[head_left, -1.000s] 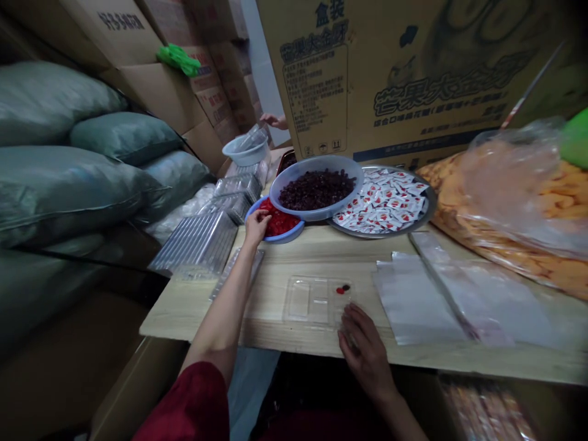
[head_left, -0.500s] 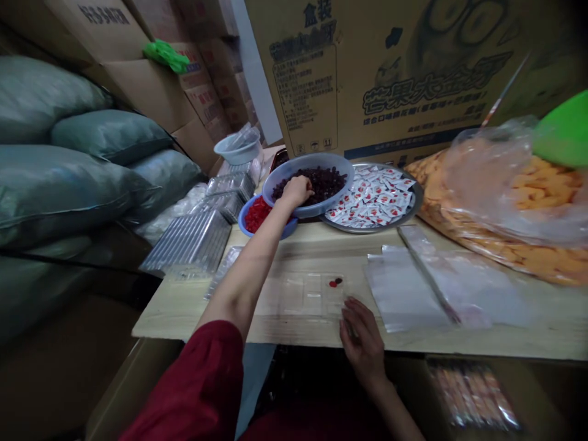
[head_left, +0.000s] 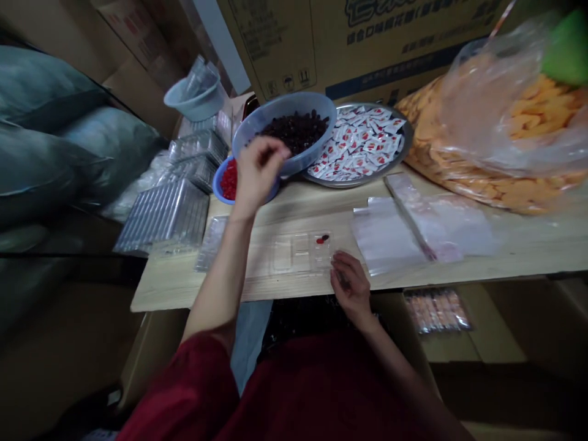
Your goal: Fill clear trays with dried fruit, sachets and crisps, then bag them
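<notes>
My left hand [head_left: 261,168] is raised just in front of the blue bowl of dark pieces [head_left: 316,160], thumb and fingers pinched together. Whatever the pinch holds is too small to make out. Below that wrist, partly covered, sits a smaller blue bowl of red pieces [head_left: 219,193]. A clear compartmented plastic tray [head_left: 282,271] lies flat near the table's front edge. In its right-hand part are one red piece [head_left: 320,241] and one dark piece [head_left: 326,236]. My right hand [head_left: 353,288] has its fingers curled at the tray's right edge, gripping it.
Stacked clear plastic boxes [head_left: 160,214] stand at the left. Behind lies a metal tray [head_left: 407,144] of small white packets [head_left: 361,144]. Clear plastic bags [head_left: 390,236] are on the right, before a large bag of orange pieces [head_left: 478,184]. A big carton [head_left: 294,46] stands behind.
My left hand has come out of the bowl of dark pieces and back toward me, fingers pinched. My right hand stays at the tray's edge. The view has tilted downward.
</notes>
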`<state>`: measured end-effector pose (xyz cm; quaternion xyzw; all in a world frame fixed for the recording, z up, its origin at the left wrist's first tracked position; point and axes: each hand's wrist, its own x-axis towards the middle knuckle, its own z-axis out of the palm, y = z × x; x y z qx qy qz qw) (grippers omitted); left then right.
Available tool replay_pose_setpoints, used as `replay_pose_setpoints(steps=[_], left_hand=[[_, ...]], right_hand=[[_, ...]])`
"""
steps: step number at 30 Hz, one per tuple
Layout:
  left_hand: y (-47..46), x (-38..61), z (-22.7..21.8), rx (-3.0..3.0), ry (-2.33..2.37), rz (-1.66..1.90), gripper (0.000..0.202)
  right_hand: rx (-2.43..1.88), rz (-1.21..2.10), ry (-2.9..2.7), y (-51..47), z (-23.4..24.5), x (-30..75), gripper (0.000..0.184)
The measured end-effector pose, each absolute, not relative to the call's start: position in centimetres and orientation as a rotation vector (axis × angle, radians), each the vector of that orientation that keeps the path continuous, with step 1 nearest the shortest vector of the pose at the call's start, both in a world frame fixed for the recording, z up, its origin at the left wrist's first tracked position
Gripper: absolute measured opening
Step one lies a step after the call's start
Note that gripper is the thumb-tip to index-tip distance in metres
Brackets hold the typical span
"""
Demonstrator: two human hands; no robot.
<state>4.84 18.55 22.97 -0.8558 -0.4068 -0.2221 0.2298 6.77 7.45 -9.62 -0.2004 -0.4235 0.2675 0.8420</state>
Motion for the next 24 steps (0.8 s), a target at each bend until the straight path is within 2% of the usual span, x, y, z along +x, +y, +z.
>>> replay_pose_setpoints(steps=[4, 8, 11, 19, 21, 24], left_hand=[[10.9, 2.2, 13.5, -2.622, -1.398, 0.030, 0.006], [10.0, -0.7, 8.5, -2.658, -1.457, 0.086, 0.010], [10.6, -1.8, 8.4, -2.661, -1.479, -0.010, 0.016], [9.8, -1.8, 8.6, -2.571, -1.504, -0.043, 0.018], [9.7, -2.0, 10.2, -2.504, -1.519, -0.207, 0.017], [11.0, -3.1, 15.6, -2.217, -1.467, -0.542, 0.017]], right_hand=[[-0.456, 0.541, -0.947, 7.6, -9.6, 6.7, 0.025], [-0.472, 0.532, -0.965, 7.8, -9.8, 6.4, 0.026], [-0.486, 0.533, -0.968, 7.8, -9.9, 6.2, 0.027], [-0.527, 0.490, -1.117, 8.3, -9.8, 5.9, 0.035], [-0.525, 0.459, -1.146, 8.5, -10.1, 5.6, 0.037], [-0.516, 0.419, -1.133, 8.7, -10.4, 5.2, 0.040]])
